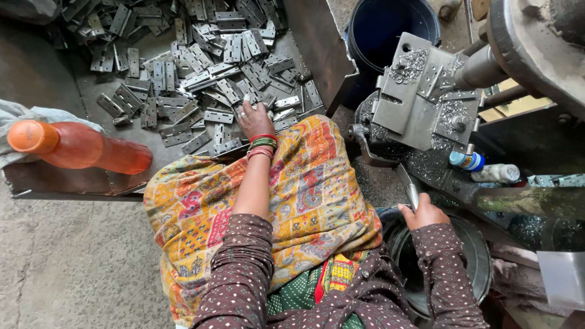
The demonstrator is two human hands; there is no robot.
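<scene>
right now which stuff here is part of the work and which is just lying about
In the work:
- left hand on the metal hinges in the tray
- right hand gripping the lever of the press

Lying about:
- orange bottle
- blue bucket
- small bottles

A: Packages, labels?

B: Orange plastic bottle [79, 147] at left, lying on its side on the tray's edge, orange cap toward the left, no clear label showing. On the right, near the machine base, a small container [467, 161] with a blue and white label, lying tilted. Just beside it a white bottle [498, 173], also lying down, label too small to tell.

A: Signs, screens?

B: No. Dark blue bucket [390, 30] up top, plain.
</scene>
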